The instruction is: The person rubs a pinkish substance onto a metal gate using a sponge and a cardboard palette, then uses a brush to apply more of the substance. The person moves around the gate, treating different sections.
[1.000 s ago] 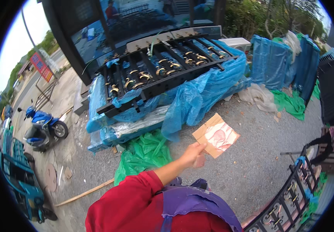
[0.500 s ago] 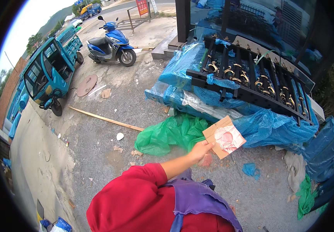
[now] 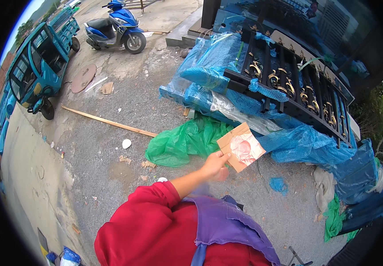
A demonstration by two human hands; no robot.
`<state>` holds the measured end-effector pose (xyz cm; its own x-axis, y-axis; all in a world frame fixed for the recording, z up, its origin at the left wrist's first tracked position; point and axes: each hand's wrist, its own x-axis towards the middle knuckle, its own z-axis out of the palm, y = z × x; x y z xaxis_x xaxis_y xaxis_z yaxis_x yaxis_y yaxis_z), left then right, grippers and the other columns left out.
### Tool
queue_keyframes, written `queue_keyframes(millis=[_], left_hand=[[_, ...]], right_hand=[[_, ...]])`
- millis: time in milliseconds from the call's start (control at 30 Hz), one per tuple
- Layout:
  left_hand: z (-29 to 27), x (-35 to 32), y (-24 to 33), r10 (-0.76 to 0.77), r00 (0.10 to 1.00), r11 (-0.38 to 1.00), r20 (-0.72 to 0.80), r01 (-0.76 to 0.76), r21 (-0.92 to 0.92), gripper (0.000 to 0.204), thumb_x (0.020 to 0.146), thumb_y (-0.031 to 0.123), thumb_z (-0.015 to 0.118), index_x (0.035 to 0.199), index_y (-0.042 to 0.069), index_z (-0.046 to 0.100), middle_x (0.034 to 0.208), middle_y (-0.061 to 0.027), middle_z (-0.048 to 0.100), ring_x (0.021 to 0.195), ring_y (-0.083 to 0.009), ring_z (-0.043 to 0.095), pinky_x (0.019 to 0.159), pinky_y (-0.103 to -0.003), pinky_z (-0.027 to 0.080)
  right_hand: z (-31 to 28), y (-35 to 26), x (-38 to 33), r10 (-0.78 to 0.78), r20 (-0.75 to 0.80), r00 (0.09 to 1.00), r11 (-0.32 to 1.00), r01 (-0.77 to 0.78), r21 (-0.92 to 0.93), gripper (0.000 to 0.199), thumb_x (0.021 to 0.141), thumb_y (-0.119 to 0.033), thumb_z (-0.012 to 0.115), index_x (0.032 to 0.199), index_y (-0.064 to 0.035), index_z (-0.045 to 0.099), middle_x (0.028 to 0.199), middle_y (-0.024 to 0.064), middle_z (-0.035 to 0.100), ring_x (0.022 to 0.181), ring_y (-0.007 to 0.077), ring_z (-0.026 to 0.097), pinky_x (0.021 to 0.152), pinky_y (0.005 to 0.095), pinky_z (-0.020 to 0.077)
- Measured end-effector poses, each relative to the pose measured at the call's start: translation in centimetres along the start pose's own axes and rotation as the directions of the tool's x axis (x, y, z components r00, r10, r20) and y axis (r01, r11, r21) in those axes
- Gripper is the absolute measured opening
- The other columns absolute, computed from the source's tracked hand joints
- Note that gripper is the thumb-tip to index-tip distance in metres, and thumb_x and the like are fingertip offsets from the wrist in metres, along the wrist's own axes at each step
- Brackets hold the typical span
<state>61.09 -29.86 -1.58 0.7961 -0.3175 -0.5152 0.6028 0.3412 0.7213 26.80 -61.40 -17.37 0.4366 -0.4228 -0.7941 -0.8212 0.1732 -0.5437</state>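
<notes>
My left hand (image 3: 215, 166) reaches forward from a red sleeve, its thumb and fingers pinching the near left corner of a small square piece of brown cardboard (image 3: 226, 142). On the cardboard's upper face lies a crinkled, pale pink-and-white patch with a rounder, darker pink spot; what it is made of I cannot tell. The piece hangs tilted in the air, in front of crumpled green plastic sheeting (image 3: 187, 142) and blue bubble wrap (image 3: 298, 144). A purple apron (image 3: 231, 226) covers my front. My right hand does not show.
Black metal railings with gold ornaments (image 3: 289, 84) lie stacked on blue wrap at the right. A long wooden strip (image 3: 107, 120) rests on the rough ground. Farther left stand a blue scooter (image 3: 120, 31) and a teal three-wheeled truck (image 3: 41, 66). Blue plastic scrap (image 3: 279, 185) lies at right.
The view has tipped down and shifted, so the surroundings sit higher and farther left. My left hand keeps its pinch on the cardboard, which appears slightly higher and farther left.
</notes>
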Motion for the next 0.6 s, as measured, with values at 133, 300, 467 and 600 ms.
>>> queue_keyframes(millis=[133, 300, 467, 600], left_hand=[[-1.4, 1.3, 0.1, 0.098, 0.995, 0.994, -0.027, -0.097, 0.040, 0.024, 0.092, 0.019, 0.054, 0.104, 0.000, 0.060, 0.090, -0.0031, 0.064, 0.074, -0.0114, 0.059, 0.066, -0.026, 0.046], [-4.4, -0.4, 0.6, 0.141, 0.985, 0.990, -0.097, -0.142, -0.006, 0.025, 0.091, 0.024, 0.057, 0.104, 0.002, 0.061, 0.086, -0.0033, 0.064, 0.072, -0.0078, 0.056, 0.057, -0.022, 0.041], [-6.7, -2.9, 1.7, 0.149, 0.961, 0.988, -0.232, -0.156, -0.008, 0.022, 0.092, 0.019, 0.054, 0.102, 0.000, 0.060, 0.088, -0.0043, 0.064, 0.076, -0.0123, 0.060, 0.065, -0.026, 0.046], [-6.7, -1.9, 1.0, 0.130, 0.968, 0.982, -0.216, -0.155, -0.103, 0.025, 0.092, 0.020, 0.056, 0.108, 0.001, 0.058, 0.093, -0.0057, 0.064, 0.080, -0.0116, 0.058, 0.070, -0.026, 0.046]], right_hand=[[2.3, -1.8, 1.9, 0.016, 0.018, 1.000, 0.999, -0.015, -0.046, 0.021, 0.092, -0.022, 0.055, 0.105, -0.0054, 0.053, 0.088, 0.0102, 0.063, 0.070, 0.0188, 0.061, 0.060, 0.0311, 0.0516], [3.7, -4.4, 4.3, -0.010, 0.045, 0.999, 0.993, 0.015, -0.121, 0.021, 0.092, -0.022, 0.055, 0.105, -0.0051, 0.053, 0.088, 0.0099, 0.063, 0.071, 0.0186, 0.061, 0.060, 0.0305, 0.0517], [3.8, -5.8, 5.6, -0.071, 0.102, 0.992, 0.989, 0.084, -0.123, 0.021, 0.092, -0.022, 0.055, 0.105, -0.0047, 0.053, 0.088, 0.0097, 0.063, 0.071, 0.0184, 0.062, 0.060, 0.0298, 0.0518], [3.1, -6.1, 4.7, -0.178, 0.134, 0.975, 0.983, 0.182, -0.011, 0.022, 0.092, -0.021, 0.055, 0.105, -0.0044, 0.053, 0.088, 0.0095, 0.063, 0.071, 0.0182, 0.062, 0.060, 0.0293, 0.0520]])
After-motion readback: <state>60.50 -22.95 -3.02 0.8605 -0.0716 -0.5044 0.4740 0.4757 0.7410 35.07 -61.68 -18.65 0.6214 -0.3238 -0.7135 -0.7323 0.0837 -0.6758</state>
